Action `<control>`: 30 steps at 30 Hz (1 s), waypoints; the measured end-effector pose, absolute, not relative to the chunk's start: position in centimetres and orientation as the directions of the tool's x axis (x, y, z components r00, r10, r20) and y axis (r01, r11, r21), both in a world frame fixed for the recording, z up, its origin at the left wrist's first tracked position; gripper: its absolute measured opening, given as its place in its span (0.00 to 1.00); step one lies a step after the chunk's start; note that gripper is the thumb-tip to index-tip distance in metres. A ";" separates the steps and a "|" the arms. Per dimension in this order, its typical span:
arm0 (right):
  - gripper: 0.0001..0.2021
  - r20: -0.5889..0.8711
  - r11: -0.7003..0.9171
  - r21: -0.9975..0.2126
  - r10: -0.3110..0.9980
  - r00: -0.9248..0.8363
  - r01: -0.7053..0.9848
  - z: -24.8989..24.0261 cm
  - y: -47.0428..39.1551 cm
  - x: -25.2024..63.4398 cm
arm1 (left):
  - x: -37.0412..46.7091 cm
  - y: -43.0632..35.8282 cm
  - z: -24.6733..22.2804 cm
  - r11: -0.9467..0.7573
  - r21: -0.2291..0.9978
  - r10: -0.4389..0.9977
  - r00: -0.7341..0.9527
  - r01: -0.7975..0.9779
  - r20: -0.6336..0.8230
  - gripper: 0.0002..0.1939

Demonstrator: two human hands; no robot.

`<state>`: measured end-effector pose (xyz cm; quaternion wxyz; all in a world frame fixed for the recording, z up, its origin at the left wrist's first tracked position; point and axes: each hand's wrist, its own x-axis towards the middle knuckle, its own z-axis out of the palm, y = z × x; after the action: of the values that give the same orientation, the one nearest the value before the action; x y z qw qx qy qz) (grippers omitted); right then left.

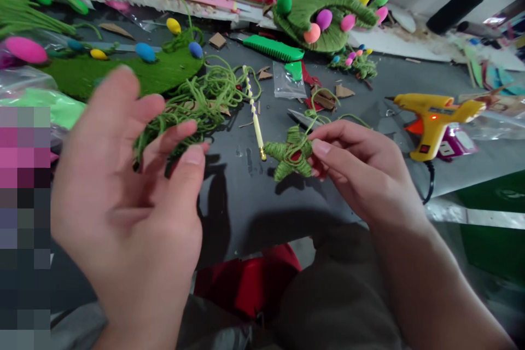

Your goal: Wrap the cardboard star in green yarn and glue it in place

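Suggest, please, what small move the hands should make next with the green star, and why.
Probably bring the left hand over to the yarn beside the star and draw it snug. The right hand holds the star, the left looks free, and loose-looking loops lie around a red patch at the star's middle.

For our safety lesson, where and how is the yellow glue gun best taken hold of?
Probably by the handle of the glue gun, coming from the near right side: the handle juts toward the person, while the nozzle points left, away from that approach.
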<state>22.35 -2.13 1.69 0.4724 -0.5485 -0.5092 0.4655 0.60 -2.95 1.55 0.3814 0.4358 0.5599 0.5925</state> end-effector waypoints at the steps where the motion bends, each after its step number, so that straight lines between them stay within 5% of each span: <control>1: 0.02 -0.029 -0.034 -0.992 0.999 0.040 0.121 1.7 -2.1 22.3 | 0.7 -3.0 1.5 -0.112 0.992 0.936 -0.330 0.054 0.123 0.32; 5: 0.02 -0.031 -0.029 -0.991 0.999 -0.012 0.134 1.9 -2.2 22.1 | 1.2 -3.1 1.4 -0.125 0.991 0.987 -0.112 -0.052 0.119 0.13; 11: 0.02 -0.029 -0.020 -0.987 0.998 -0.055 0.159 2.5 -2.3 21.1 | 1.1 -3.0 1.3 0.018 0.993 0.992 0.125 0.120 -0.033 0.13; 19: 0.19 0.167 0.217 -0.925 0.970 -0.179 0.312 2.6 -2.1 21.5 | 1.0 -2.7 1.3 -0.005 0.985 0.991 0.134 0.173 -0.018 0.08; 30: 0.02 0.407 0.475 -0.544 0.870 -0.277 0.692 2.9 -1.6 21.3 | 1.4 -2.5 0.7 0.089 0.996 0.996 -0.008 0.000 -0.089 0.07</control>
<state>21.26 -1.55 2.94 0.3406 -0.4954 -0.7883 0.1313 1.35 -2.47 0.72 0.5196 0.4752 0.5239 0.4792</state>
